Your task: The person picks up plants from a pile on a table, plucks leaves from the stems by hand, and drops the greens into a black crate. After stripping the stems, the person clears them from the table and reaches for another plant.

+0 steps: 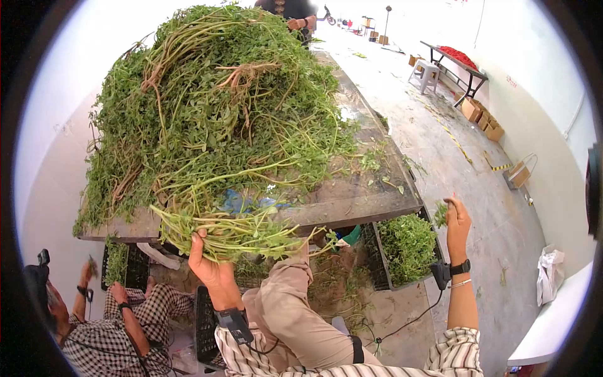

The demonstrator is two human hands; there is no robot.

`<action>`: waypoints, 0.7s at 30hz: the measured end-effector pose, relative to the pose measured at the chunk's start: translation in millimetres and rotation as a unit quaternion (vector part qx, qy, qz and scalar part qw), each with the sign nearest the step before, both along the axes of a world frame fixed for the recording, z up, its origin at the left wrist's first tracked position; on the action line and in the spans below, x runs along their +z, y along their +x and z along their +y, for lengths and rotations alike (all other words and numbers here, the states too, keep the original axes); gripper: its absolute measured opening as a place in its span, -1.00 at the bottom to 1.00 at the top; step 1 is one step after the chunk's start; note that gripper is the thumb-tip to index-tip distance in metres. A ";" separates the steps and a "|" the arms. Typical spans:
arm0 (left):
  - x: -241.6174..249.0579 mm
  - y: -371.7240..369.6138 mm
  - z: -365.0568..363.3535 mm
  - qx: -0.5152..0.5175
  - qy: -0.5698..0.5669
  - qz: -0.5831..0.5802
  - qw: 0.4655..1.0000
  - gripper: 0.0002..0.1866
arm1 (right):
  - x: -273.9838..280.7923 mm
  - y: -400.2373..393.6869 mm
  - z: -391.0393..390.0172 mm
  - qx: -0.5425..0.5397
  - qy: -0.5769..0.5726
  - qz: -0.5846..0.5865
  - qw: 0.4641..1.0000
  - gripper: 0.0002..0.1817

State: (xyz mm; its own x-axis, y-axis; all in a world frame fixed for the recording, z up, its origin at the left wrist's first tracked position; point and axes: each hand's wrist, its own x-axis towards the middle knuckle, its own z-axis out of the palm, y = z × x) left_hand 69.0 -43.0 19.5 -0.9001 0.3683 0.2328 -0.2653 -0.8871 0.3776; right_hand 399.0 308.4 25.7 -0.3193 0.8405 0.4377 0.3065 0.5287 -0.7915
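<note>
Green stems in a loose bundle (232, 235) lie across the left hand (212, 270), at the near edge of the surface (370, 191); the hand grasps them, thumb in front, and their leafy ends spread to the right. The right hand (458, 217) is raised just off the surface's near right corner, fingers bent, pinching a small sprig (441, 215) over the outer side of a black crate (379, 261).

That crate sits below the surface's near right corner, filled with cut greens (407, 248). On the surface, a tall heap (207, 119) of tangled plants covers most of the top and reaches the left edge. Bare board shows along the right edge and near right corner, with a few scattered leaves. Blue plastic (237, 201) peeks out near the front edge.

Open floor (496, 232) runs along the surface's right side, giving the right arm room. Left of the person, below the surface's front edge, the space is tighter: a seated co-worker (113, 339) in checked clothes sits by another crate (137, 269). Beyond the surface's far edge stands another person (301, 25).
</note>
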 end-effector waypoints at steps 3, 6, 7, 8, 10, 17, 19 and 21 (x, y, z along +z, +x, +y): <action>2.6 5.9 3.1 0.029 -0.004 -0.025 0.999 -0.86 | -74.7 49.3 41.4 0.028 -0.043 -0.086 0.995 -0.73; -0.6 5.1 4.1 -0.012 0.049 -0.016 0.999 -0.87 | -123.4 67.4 51.1 -0.021 0.225 -0.263 0.938 -0.67; -1.1 5.4 2.0 -0.004 0.049 -0.016 0.999 -0.87 | -112.0 61.4 34.2 -0.033 0.116 -0.230 0.966 -0.65; -3.8 5.2 -0.5 0.011 0.028 -0.027 0.999 -0.87 | -102.6 56.4 23.2 -0.044 0.003 -0.198 0.979 -0.63; -6.7 1.4 -3.2 -0.001 0.027 -0.023 0.999 -0.87 | -101.2 48.1 28.1 -0.042 0.059 -0.180 0.981 -0.64; 1.2 10.1 -2.1 0.056 -0.039 -0.053 0.996 -0.91 | 5.6 -44.3 -26.7 0.035 0.081 -0.029 0.996 -0.79; 0.1 8.0 -1.0 0.059 -0.019 -0.059 0.996 -0.91 | 29.1 -74.4 -41.6 0.160 0.016 -0.006 0.987 -0.82; 2.7 12.9 -2.4 0.063 -0.033 -0.056 0.996 -0.89 | 45.9 -109.3 -51.1 0.234 0.059 -0.025 0.970 -0.84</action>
